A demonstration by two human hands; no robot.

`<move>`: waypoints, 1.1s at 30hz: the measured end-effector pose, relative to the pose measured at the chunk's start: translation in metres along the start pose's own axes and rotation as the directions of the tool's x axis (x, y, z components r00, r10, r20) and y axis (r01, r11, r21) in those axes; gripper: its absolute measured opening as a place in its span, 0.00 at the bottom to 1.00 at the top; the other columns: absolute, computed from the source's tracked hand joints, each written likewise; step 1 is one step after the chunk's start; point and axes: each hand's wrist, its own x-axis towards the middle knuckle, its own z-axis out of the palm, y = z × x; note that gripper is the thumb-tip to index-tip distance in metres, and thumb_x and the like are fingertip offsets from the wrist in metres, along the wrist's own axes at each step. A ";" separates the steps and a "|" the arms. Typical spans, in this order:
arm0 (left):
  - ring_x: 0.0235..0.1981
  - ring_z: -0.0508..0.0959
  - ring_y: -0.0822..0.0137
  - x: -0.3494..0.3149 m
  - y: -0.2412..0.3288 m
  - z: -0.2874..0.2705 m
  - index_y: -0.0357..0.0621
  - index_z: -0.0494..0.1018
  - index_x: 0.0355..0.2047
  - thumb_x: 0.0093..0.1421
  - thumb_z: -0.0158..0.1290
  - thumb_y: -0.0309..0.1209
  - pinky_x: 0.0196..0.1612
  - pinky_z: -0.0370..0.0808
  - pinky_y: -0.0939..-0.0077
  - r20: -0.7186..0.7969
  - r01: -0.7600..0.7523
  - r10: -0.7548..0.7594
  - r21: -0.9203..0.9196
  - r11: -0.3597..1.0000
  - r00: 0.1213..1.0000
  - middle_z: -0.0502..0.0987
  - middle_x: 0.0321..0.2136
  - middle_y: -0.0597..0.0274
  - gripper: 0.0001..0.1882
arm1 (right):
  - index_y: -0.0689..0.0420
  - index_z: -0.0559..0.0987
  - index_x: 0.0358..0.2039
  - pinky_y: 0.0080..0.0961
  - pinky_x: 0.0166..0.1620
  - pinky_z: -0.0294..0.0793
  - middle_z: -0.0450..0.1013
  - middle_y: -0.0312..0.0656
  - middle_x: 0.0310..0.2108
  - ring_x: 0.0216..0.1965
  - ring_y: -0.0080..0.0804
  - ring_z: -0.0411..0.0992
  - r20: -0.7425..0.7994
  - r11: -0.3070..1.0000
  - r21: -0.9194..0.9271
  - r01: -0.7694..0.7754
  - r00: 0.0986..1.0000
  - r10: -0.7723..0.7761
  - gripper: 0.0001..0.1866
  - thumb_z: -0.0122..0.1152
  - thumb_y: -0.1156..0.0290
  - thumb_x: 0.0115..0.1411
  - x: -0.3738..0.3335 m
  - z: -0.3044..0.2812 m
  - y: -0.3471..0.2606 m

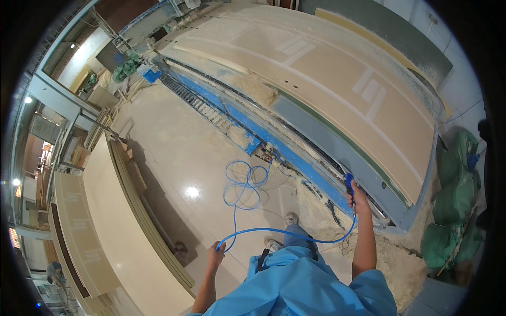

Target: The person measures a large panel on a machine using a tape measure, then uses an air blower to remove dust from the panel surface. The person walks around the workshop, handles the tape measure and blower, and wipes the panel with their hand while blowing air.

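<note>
A blue tool [348, 181] (hose [263, 229] dangling below) juts from right-hand fingers [359, 191].

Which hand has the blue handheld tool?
The right hand: it grips the blue tool, while the left hand holds only the blue hose.

fisheye view from the wearer's head, facing down and forward, shirt [295, 284] close, floor [174, 145] farther off

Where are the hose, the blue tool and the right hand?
Right hand [358, 198]: head view, on the middle of the hand.
Blue tool [348, 181]: head view, on its exposed upper part.
Hose [263, 228]: head view, on the raised, curving stretch.
</note>
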 end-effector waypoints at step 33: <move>0.19 0.80 0.70 0.171 0.091 -0.086 0.42 0.80 0.44 0.68 0.52 0.46 0.26 0.74 0.72 -0.040 0.143 -0.147 -0.079 0.986 0.988 0.78 0.16 0.59 0.19 | 0.56 0.70 0.27 0.24 0.15 0.58 0.61 0.31 0.13 0.12 0.24 0.61 -0.068 0.960 0.260 0.104 0.994 -0.089 0.35 0.46 0.30 0.64 0.271 0.301 -0.161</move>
